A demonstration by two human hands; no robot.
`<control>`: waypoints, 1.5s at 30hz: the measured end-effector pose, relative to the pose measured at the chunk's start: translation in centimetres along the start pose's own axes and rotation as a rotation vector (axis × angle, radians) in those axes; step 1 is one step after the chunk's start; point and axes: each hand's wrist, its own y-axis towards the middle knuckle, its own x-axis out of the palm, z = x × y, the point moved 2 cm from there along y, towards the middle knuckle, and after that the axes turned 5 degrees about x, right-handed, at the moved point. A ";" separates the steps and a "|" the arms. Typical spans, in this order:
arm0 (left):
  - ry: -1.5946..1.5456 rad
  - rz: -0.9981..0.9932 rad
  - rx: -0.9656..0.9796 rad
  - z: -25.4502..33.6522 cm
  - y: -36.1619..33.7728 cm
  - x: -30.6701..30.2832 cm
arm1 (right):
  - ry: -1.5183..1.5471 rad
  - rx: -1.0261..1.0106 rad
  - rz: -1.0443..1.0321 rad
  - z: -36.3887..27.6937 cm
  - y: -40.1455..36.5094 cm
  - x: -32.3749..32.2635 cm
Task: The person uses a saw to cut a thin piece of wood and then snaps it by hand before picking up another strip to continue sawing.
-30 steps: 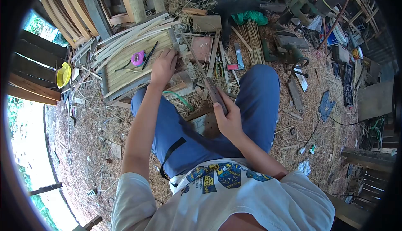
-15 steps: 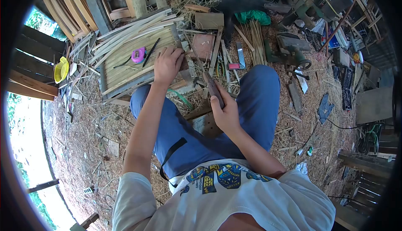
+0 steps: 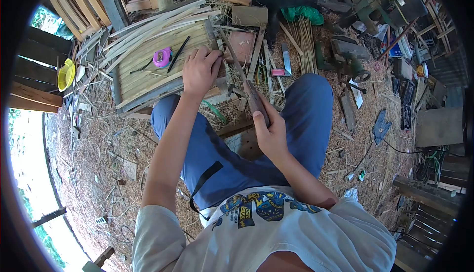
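My right hand (image 3: pixel 271 133) is wrapped round the dark wooden handle of a long-bladed tool (image 3: pixel 238 66), whose thin blade slants up and left past the corner of a slatted wooden board (image 3: pixel 148 83). At that board's right edge, my left hand (image 3: pixel 200 70) rests with its fingers bent over the frame; whatever lies under them is hidden. A pink tape measure (image 3: pixel 162 58) and a black pen (image 3: pixel 178 54) lie on the slats, left of my left hand. Thin pale wood strips (image 3: pixel 148 27) are piled along the board's far side.
Right of the blade are a reddish block (image 3: pixel 241 48), a metal square (image 3: pixel 286 60) and a bundle of thin sticks (image 3: pixel 304 45). A vise-like machine (image 3: pixel 351 62) stands further right. At the left is a yellow bowl (image 3: pixel 66 75). Wood shavings cover the ground.
My right hand and the tool have shifted slightly right and down in view. The left hand stays at the board's edge, its fingers slightly shifted.
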 end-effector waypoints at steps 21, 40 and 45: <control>0.000 0.020 -0.012 -0.5 -0.3 0.3 | 0.024 0.199 -0.052 -0.6 -2.3 -0.7; -0.019 0.017 -0.006 -0.2 0.1 0.3 | -0.104 0.035 -0.014 -1.4 -1.8 0.2; 0.001 0.012 -0.012 -0.2 0.1 0.2 | -0.094 0.091 -0.023 -1.9 -2.5 0.0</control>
